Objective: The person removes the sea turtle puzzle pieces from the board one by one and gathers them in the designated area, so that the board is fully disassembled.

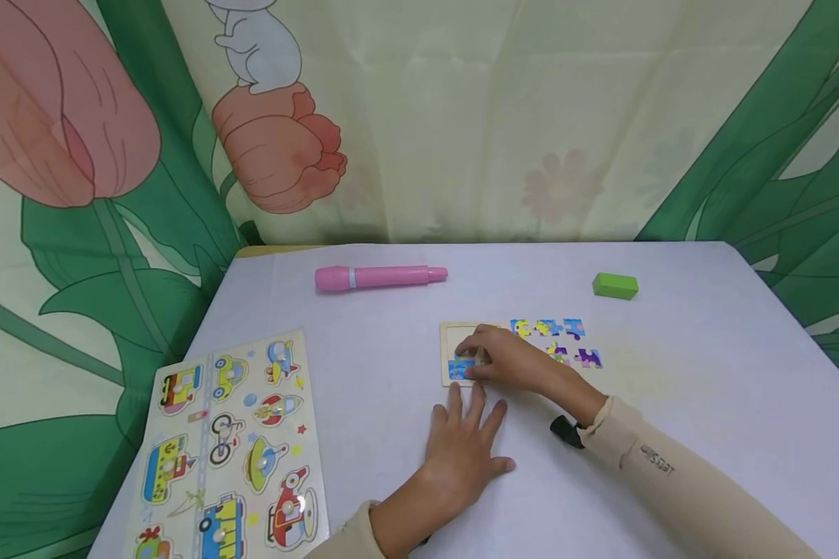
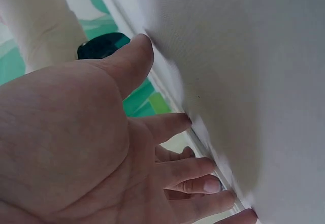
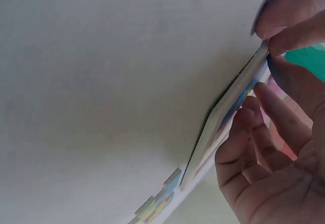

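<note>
A small wooden puzzle tray [image 1: 450, 335] lies on the table, with blue puzzle pieces [image 1: 459, 369] in its lower left part. My right hand [image 1: 506, 359] reaches over the tray from the right, its thumb and forefinger bent about a blue puzzle piece [image 3: 238, 99]; the hand hides the tray's right side. Spread flat on the table below the tray is my left hand [image 1: 461, 458], its fingertips at the near edge. The left wrist view shows its fingers [image 2: 188, 170] extended, holding nothing. Loose puzzle pieces [image 1: 589, 358] lie right of the tray, some partly behind my right hand.
A picture board [image 1: 315, 466] with vehicle shapes covers the table's left side. Toward the back lie a pink pen-shaped stick [image 1: 391, 276] and a green block [image 1: 615, 286]. A printed curtain [image 1: 426, 140] hangs behind the white table [image 1: 706, 349].
</note>
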### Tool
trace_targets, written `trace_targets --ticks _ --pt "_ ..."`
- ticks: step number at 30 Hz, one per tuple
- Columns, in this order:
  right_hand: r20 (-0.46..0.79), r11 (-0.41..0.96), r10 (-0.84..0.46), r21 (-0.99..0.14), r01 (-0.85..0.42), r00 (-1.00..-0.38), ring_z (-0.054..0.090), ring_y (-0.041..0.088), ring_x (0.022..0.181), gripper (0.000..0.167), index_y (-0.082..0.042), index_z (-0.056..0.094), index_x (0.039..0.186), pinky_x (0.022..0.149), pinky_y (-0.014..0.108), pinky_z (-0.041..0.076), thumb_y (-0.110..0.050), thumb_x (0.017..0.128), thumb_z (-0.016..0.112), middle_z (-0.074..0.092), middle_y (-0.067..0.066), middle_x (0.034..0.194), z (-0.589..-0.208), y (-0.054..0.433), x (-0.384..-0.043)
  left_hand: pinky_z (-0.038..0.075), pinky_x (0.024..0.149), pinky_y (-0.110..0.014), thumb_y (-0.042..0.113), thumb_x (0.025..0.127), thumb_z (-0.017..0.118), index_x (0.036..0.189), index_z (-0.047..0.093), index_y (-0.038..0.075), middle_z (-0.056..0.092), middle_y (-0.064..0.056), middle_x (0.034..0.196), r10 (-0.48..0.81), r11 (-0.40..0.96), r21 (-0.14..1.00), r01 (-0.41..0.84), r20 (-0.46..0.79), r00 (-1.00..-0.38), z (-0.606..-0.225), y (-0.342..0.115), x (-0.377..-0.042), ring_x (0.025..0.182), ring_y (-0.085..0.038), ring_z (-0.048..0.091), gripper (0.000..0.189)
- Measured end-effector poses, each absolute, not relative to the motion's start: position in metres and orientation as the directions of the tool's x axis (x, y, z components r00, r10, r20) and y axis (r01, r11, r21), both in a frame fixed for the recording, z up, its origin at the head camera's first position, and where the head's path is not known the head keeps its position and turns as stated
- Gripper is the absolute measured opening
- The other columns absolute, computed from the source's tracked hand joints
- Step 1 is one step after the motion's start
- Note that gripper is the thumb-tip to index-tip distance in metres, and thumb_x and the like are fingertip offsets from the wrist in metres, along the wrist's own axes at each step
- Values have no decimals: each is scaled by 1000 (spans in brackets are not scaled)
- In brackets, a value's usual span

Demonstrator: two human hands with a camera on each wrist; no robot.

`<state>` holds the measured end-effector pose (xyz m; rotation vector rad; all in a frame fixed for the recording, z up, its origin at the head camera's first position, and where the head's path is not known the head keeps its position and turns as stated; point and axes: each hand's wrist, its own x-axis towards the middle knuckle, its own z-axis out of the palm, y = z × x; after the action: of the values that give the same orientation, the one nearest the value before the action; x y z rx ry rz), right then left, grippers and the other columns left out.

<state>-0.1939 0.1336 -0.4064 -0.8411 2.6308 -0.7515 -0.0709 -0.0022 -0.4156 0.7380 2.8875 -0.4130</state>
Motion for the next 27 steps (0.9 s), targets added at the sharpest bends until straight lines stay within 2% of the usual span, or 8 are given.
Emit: trace_targets --ticks 7,17,20,23,27 --pt "-116 695 -595 -571 -437 -795 56 17 85 29 -4 71 115 74 29 51 -7 89 81 66 2 103 -407 131 -198 44 101 -44 76 95 44 158 39 35 35 -5 161 444 846 -227 483 -202 -873 -413 -2 -72 146 -35 36 76" --pt "-130 661 -606 -631 -406 -785 55 16 81 29 -7 63 111 74 29 51 -2 88 80 62 1 96 -408 130 -199 43 102 -45 75 95 45 158 38 34 34 -6 161 443 859 -178 481 -214 -871 -412 -2 -72 147 -36 33 76" --pt "-131 658 -603 -640 -397 -787 54 15 79 30 -6 64 114 72 28 50 -2 88 79 63 1 97 -410 130 -200 43 103 -45 75 95 45 158 38 34 33 -6 161 441 859 -178 479 -218 -871 -411 -2 -72 147 -36 33 76" --pt "-139 662 -598 -640 -389 -789 53 14 76 37 -5 65 123 69 27 49 -2 89 79 64 1 100 -412 130 -200 43 103 -45 75 96 44 159 37 34 33 -5 162 438 858 -186 479 -224 -871 -412 -1 -72 147 -35 33 75" --pt "-145 677 -598 -618 -400 -788 53 14 80 40 -2 68 129 70 27 49 -2 90 78 66 2 106 -412 130 -199 42 103 -44 75 96 43 159 37 35 33 -5 162 433 856 -195 479 -235 -870 -413 -1 -72 147 -35 33 75"
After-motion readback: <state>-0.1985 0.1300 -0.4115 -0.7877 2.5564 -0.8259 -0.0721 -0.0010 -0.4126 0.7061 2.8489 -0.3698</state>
